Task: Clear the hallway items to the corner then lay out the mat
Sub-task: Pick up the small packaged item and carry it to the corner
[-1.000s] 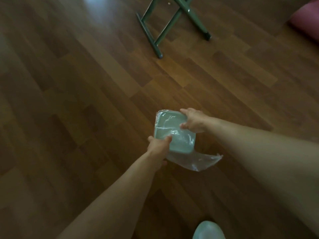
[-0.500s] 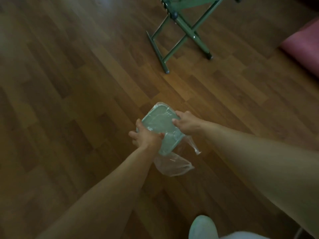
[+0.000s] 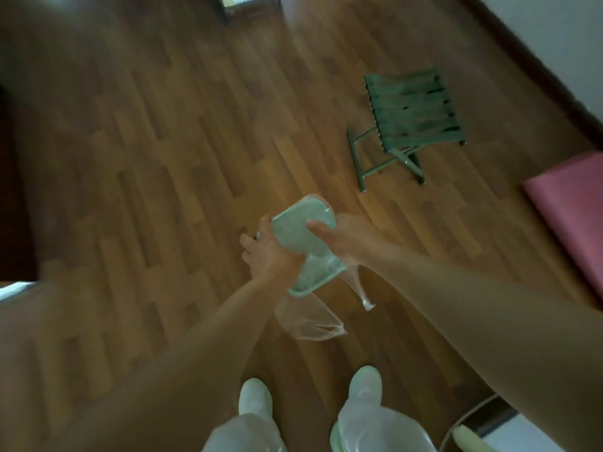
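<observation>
I hold a pale green plastic container [image 3: 298, 228] wrapped in a clear plastic bag [image 3: 310, 321] above the wooden floor. My left hand [image 3: 266, 256] grips its left side and my right hand [image 3: 346, 238] grips its right side from above. The container is tilted, with its top end pointing away from me. Loose bag ends hang below it. A rolled pink mat [image 3: 574, 210] lies on the floor at the right edge. A green folding stool [image 3: 411, 115] stands upright beyond the container, to the right.
A white wall with a dark skirting board [image 3: 535, 60] runs along the upper right. My two feet in pale shoes [image 3: 365, 384] stand at the bottom. A cable [image 3: 473, 415] lies at the lower right. Dark furniture [image 3: 13, 197] borders the left side.
The container has risen from the floor and tilted more upright in both hands. The view has pulled back, so the whole stool, the wall and my feet show.
</observation>
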